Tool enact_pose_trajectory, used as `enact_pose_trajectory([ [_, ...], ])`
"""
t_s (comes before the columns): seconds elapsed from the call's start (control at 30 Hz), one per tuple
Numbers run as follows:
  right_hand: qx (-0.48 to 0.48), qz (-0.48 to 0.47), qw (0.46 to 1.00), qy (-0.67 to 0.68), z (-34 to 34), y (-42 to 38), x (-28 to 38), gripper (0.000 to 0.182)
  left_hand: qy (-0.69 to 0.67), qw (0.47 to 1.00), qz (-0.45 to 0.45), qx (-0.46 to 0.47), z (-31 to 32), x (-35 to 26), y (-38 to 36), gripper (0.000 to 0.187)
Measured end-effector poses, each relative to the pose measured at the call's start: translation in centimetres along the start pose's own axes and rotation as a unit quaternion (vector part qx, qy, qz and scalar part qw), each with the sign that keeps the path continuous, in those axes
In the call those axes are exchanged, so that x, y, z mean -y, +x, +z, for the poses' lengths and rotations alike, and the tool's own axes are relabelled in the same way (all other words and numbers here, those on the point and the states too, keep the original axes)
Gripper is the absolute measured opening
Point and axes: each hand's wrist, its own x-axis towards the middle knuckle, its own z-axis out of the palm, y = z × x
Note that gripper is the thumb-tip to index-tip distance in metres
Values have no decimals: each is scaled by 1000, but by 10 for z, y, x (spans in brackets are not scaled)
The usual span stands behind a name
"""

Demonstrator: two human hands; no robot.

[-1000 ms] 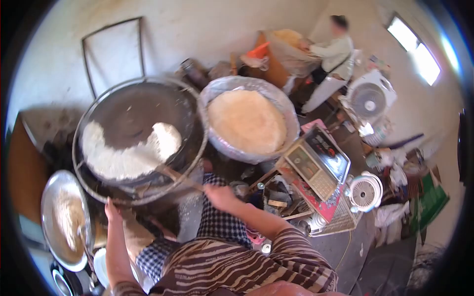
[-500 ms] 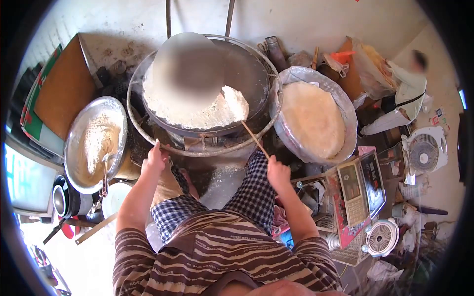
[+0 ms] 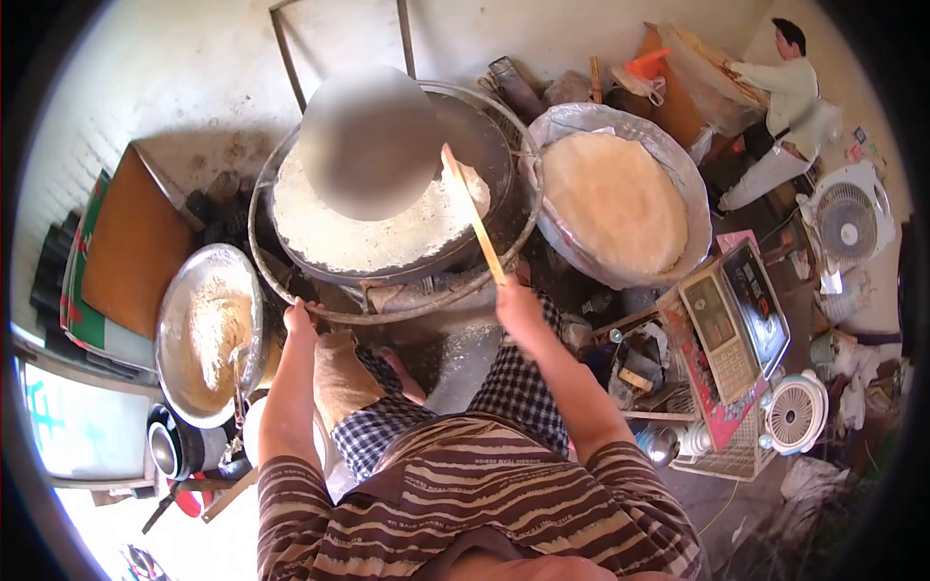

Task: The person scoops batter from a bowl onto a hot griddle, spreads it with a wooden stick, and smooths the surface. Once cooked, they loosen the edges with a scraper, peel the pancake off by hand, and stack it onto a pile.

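A round dark griddle (image 3: 484,126) stands before me inside a metal ring frame (image 3: 426,306). Pale batter (image 3: 339,237) lies in a sheet over its left and front part; a blurred patch hides the middle. My right hand (image 3: 521,308) is closed round the lower end of a flat wooden spatula (image 3: 480,228). The spatula slants up to the left, its upper end over the right edge of the batter, where a thicker lump (image 3: 473,189) shows. At the ring's front left, my left hand (image 3: 301,318) is closed on the bar.
To the right, a plastic-lined basin (image 3: 699,218) holds stacked round flatbreads (image 3: 615,203). On the left, a metal bowl (image 3: 172,373) contains batter and a ladle (image 3: 239,387). A scale (image 3: 719,334) and fans (image 3: 796,412) stand at right; another person (image 3: 790,97) is beyond.
The view has swung, shifting the surroundings. My right hand has come nearer the griddle, and the spatula has turned to show its flat face. My left hand has closed on the ring.
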Motion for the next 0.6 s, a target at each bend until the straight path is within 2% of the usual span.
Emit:
enact_pose_trajectory([
  [0.03,-29,-7,999,12,12,-5,12,19,-25,999,15,-37,1,2,13,23],
  [0.13,49,-116,986,-109,19,-34,6,15,-22,999,-2,-43,16,-9,-22,28],
  [0.2,72,-156,969,-175,7,-48,-18,18,3,999,-44,0,17,-7,-49,31],
  [0.23,55,-123,972,-194,-5,-46,-31,15,15,997,-66,22,15,-3,-57,32],
  [0.27,37,-92,972,-214,-22,-37,-44,14,63,992,-90,56,-8,25,-22,32],
  [0.3,18,-63,970,-234,-34,-26,-49,13,55,992,-91,72,-8,33,-26,32],
  [0.37,41,-43,979,-194,-47,-11,-30,16,43,989,-95,105,5,52,-48,31],
  [0.4,52,-31,983,-175,-48,-7,-21,17,0,994,-101,41,33,38,-93,28],
  [0.43,56,-18,987,-149,-34,0,-21,20,11,997,-71,32,36,44,-88,27],
  [0.5,25,-23,989,-145,-15,-8,2,18,29,999,-12,10,34,59,-74,26],
  [0.57,73,-73,983,-149,-6,-26,-4,16,12,1000,0,9,33,51,-71,24],
  [0.6,83,-128,964,-217,-5,-34,-18,14,34,999,-6,0,28,49,-67,24],
])
